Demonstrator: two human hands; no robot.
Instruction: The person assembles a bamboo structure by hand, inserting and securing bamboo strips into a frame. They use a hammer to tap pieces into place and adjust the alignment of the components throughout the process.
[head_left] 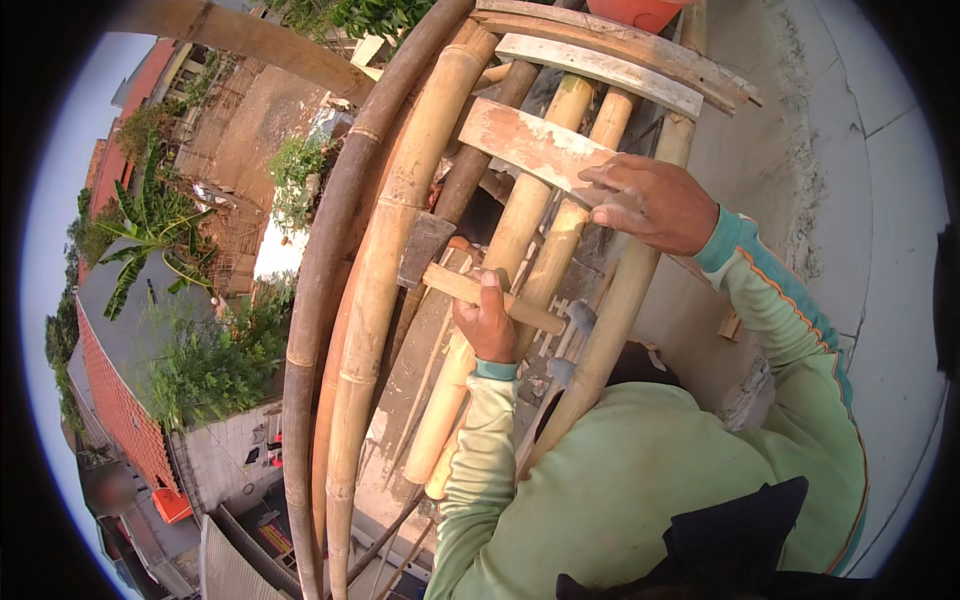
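Observation:
My left hand (487, 320) is wrapped round the wooden handle of a small hatchet (425, 250), its thumb lying along the top. The hatchet's dark metal head points left, beside a thick pale bamboo pole (392, 240). Over at the right, my right hand (655, 203) grips the right end of a short, worn wooden board (535, 142), with its fingers bent onto the board's end. The board lies slanting across several bamboo poles (528, 215). What the right fingertips press against underneath is hidden.
Beyond the board, a whitish plank (600, 72) and more planks (610, 45) cross the poles, near an orange-red container (640, 10). A dark bamboo pole (325, 250) curves along the left, above a drop to ground, plants and roofs (130, 390). Grey concrete (880, 250) lies right.

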